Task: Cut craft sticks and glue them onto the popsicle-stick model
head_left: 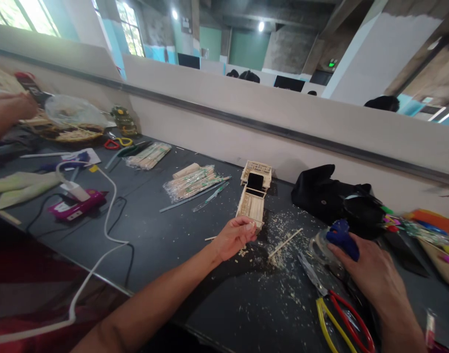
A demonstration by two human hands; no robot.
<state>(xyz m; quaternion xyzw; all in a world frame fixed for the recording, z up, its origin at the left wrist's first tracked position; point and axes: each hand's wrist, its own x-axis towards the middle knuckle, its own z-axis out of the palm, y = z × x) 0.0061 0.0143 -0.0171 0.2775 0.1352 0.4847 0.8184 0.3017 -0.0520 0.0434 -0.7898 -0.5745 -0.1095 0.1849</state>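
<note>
A small model truck of wooden sticks stands on the dark table. My left hand is closed in a pinch on the model's near end. My right hand is wrapped round a blue glue gun that rests over a roll of clear tape. A loose wooden stick lies between my hands amid scattered wood shavings.
Red-and-yellow-handled scissors lie at the near right. A black bag sits behind. Packets of sticks, a pink device with a white cable, and a basket lie left. Another person's hand is at far left.
</note>
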